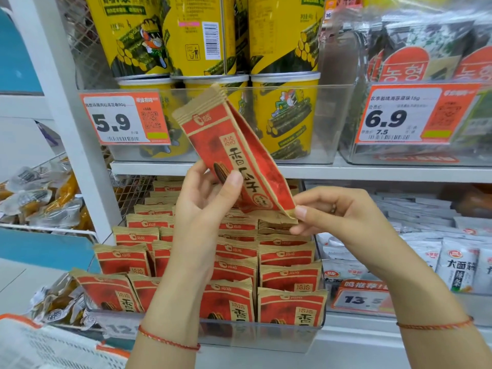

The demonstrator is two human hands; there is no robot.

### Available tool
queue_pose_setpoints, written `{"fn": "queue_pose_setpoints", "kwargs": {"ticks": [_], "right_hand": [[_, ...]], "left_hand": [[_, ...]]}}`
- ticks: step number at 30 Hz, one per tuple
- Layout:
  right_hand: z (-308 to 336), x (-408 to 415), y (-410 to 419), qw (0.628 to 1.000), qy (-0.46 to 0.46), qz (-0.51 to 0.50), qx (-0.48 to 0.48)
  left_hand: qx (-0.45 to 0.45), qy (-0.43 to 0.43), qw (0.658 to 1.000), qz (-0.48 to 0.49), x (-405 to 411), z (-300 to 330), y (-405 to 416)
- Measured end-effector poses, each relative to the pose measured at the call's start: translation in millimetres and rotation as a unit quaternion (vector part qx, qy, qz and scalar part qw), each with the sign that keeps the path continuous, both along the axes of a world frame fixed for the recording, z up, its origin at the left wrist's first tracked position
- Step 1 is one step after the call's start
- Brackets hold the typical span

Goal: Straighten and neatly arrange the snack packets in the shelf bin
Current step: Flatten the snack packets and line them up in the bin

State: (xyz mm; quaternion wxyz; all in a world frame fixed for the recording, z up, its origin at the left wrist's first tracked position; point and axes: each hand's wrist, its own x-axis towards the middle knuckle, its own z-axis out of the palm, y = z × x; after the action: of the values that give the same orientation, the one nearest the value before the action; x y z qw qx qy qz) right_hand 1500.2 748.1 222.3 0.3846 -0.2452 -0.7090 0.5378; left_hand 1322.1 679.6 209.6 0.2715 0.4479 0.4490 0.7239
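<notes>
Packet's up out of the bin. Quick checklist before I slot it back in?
1. Left hand grip on the red sunflower seed packet: ok.
2. Right hand pinching its bottom corner: ok.
3. Packet upright: not ok, tilted with its top leaning left.
4. Rows in the clear bin standing upright: mostly ok; front-left packet leans.
5. Free slot for it: cannot tell, left forearm covers the middle rows.

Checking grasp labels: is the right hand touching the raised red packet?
Touching. Head view shows the right hand pinching the bottom corner of the raised red packet.
</notes>
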Motion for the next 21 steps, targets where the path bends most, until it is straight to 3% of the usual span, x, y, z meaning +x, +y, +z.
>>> {"fn": "queue_pose_setpoints", "kwargs": {"ticks": [3,7,12,21], "right_hand": [[0,4,2,1.0,0.002,-0.01,-0.01],[-1,6,5,0.999,-0.013,-0.053,0.005],[7,5,2,0.992,0.089,-0.088,0.006],[4,4,0,0.985,0.138,-0.103,0.012]], "left_hand": [[-0.015,0.024,0.998,-0.06,-4,-2,-1],[-0.023,0.031,0.998,-0.048,2,-3,3],[-0.032,0.075,0.994,-0.072,13,-2,2],[-0.043,0.122,0.985,-0.111,32,2,2]]}}
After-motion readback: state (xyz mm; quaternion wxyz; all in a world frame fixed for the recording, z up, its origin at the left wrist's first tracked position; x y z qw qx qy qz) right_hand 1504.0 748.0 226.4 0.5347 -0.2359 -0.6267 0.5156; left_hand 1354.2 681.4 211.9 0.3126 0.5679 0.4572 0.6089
